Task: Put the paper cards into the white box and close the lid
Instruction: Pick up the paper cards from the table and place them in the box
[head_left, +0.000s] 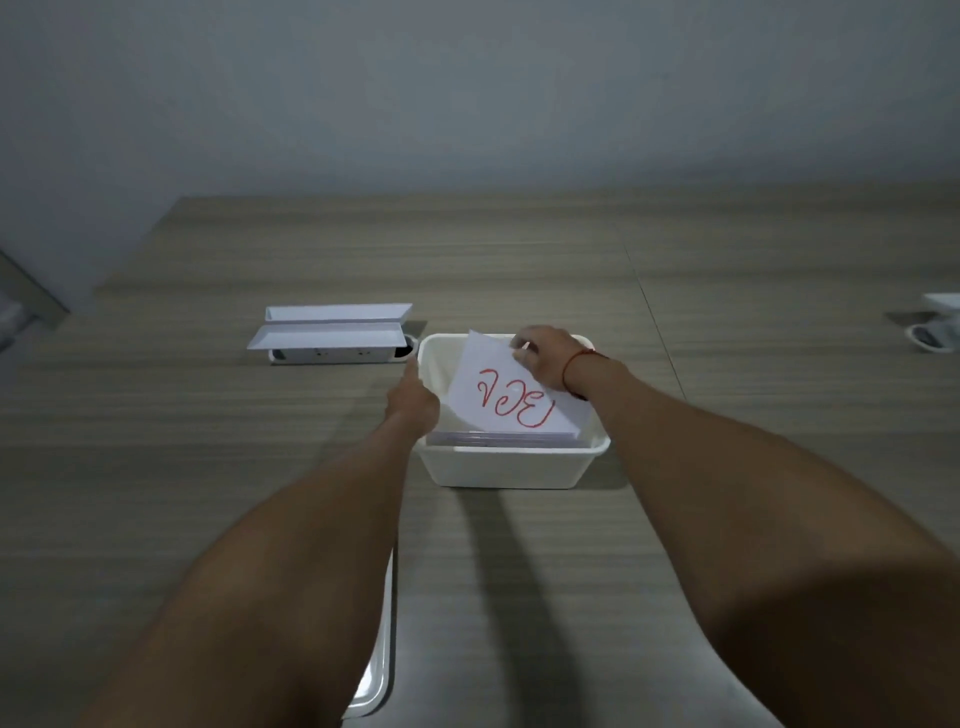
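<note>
Head view, L to R: left hand (415, 408) braces the left wall of the open white plastic box (506, 467), fingers hidden, can't tell its grip. Right hand (545, 358) pinches the far top edge of a white paper card w/ red handwriting (511, 400), tilted, lower edge on the stacked cards inside. Likely light, floppy, slick; best held by the edges. White flat lid (376, 670) lies near the body.

Red handwritten characters are seen on the top card (517, 397), which is tilted in the box (506, 467). They seem to be Thai script (upside down to the camera) and cannot be read with certainty. No other writing is legible.
</note>
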